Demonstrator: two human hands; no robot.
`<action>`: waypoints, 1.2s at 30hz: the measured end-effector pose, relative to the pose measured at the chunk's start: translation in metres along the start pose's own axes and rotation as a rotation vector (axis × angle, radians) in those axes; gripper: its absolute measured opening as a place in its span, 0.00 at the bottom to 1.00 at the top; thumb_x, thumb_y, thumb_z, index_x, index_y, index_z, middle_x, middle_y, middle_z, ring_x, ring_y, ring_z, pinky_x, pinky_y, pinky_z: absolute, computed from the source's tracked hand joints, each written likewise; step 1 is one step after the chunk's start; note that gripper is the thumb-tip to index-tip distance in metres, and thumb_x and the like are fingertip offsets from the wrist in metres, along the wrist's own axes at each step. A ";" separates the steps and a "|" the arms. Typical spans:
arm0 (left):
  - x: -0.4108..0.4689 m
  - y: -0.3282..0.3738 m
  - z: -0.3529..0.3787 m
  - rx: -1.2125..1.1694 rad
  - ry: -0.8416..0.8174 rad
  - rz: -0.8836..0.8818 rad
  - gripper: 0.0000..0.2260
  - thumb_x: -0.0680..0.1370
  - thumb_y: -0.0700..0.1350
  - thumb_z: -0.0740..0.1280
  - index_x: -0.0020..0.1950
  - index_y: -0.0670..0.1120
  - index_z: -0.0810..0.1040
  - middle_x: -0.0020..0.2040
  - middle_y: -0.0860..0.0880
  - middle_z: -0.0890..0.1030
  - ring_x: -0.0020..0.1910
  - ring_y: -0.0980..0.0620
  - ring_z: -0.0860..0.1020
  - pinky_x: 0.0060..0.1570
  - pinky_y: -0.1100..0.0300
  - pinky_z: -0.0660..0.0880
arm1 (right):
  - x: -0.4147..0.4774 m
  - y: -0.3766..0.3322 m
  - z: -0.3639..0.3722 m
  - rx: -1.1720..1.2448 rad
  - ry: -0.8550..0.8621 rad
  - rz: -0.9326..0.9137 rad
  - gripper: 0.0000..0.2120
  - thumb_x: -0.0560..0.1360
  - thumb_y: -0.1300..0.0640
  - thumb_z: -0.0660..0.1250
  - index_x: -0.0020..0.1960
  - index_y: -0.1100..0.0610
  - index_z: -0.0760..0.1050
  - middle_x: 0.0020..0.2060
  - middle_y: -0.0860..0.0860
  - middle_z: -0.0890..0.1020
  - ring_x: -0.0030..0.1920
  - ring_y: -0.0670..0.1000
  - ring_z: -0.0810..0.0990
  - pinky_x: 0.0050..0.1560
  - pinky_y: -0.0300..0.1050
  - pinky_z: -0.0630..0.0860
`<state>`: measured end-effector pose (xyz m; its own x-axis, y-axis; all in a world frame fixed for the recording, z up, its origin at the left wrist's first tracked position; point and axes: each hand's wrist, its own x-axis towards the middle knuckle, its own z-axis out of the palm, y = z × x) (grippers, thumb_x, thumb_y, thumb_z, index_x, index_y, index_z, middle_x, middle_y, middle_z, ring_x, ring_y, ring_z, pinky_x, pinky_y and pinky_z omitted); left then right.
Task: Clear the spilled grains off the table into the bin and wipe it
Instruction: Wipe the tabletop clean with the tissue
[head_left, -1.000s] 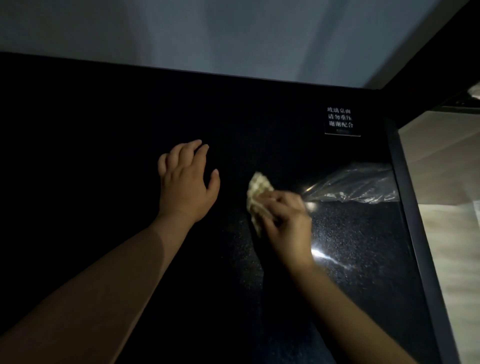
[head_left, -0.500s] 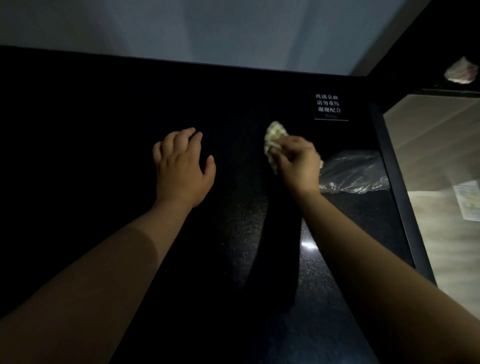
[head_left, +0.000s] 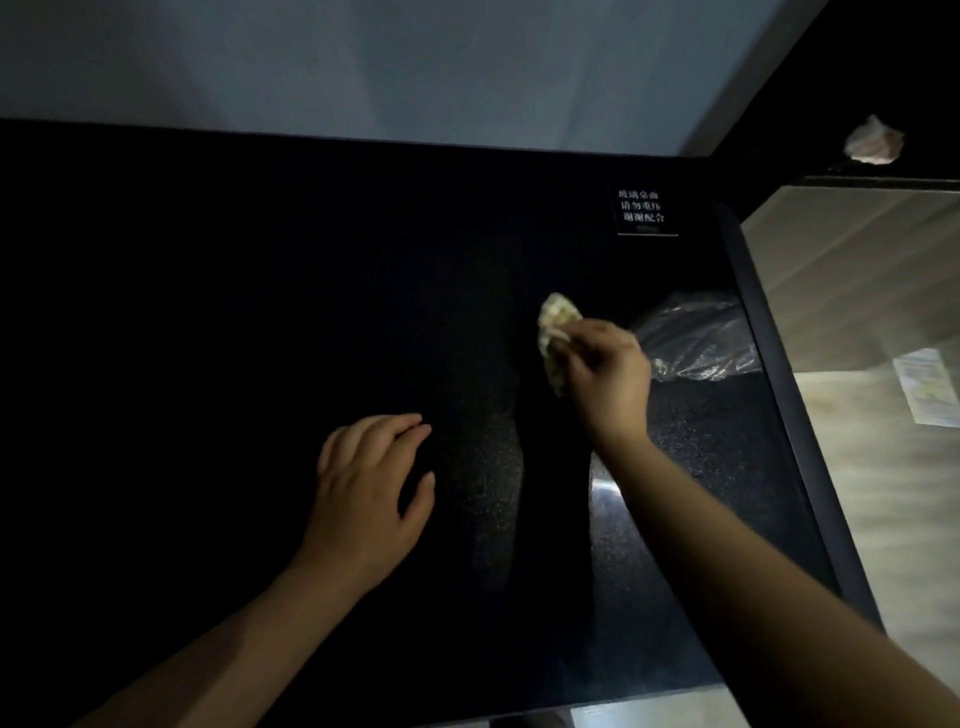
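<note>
Right hand (head_left: 608, 374) grips a crumpled cloth (head_left: 556, 338), pressed on the tabletop (head_left: 208, 312) just left of the bag (head_left: 696, 338). Left hand (head_left: 363, 493) lies flat and empty, well left of the bag. Grains too dark to see. Wipe with firm overlapping strokes, avoiding the bag.

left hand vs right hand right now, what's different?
The left hand rests open on the table, holding nothing; the right hand is curled round a crumpled pale cloth. The left hand sits nearer the person; the right hand is farther out, beside the clear plastic bag. Both are bare, palms down.
</note>
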<state>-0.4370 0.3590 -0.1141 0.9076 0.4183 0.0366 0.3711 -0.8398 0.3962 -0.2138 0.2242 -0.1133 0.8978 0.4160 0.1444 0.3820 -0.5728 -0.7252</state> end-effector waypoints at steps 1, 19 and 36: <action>-0.004 0.000 0.001 0.012 -0.014 -0.007 0.21 0.76 0.55 0.57 0.65 0.48 0.74 0.65 0.52 0.73 0.65 0.53 0.68 0.66 0.55 0.60 | 0.007 0.000 0.008 -0.022 0.009 0.023 0.07 0.73 0.59 0.73 0.51 0.58 0.85 0.50 0.53 0.84 0.53 0.56 0.80 0.56 0.45 0.75; -0.014 -0.006 0.016 0.085 -0.014 -0.003 0.22 0.77 0.54 0.56 0.68 0.46 0.72 0.70 0.50 0.70 0.69 0.50 0.65 0.70 0.51 0.57 | -0.071 0.011 0.000 -0.071 0.034 0.043 0.09 0.73 0.58 0.73 0.53 0.57 0.84 0.49 0.53 0.83 0.53 0.50 0.76 0.55 0.37 0.68; -0.016 -0.008 0.018 0.054 0.067 0.046 0.21 0.77 0.52 0.57 0.67 0.45 0.73 0.68 0.49 0.71 0.68 0.49 0.66 0.69 0.47 0.59 | -0.147 -0.003 -0.001 -0.038 0.046 0.045 0.08 0.71 0.61 0.74 0.51 0.55 0.85 0.50 0.50 0.83 0.53 0.52 0.78 0.55 0.42 0.72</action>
<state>-0.4505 0.3524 -0.1346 0.9093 0.3997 0.1157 0.3411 -0.8753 0.3428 -0.3468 0.1637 -0.1314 0.9230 0.3571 0.1437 0.3485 -0.6169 -0.7056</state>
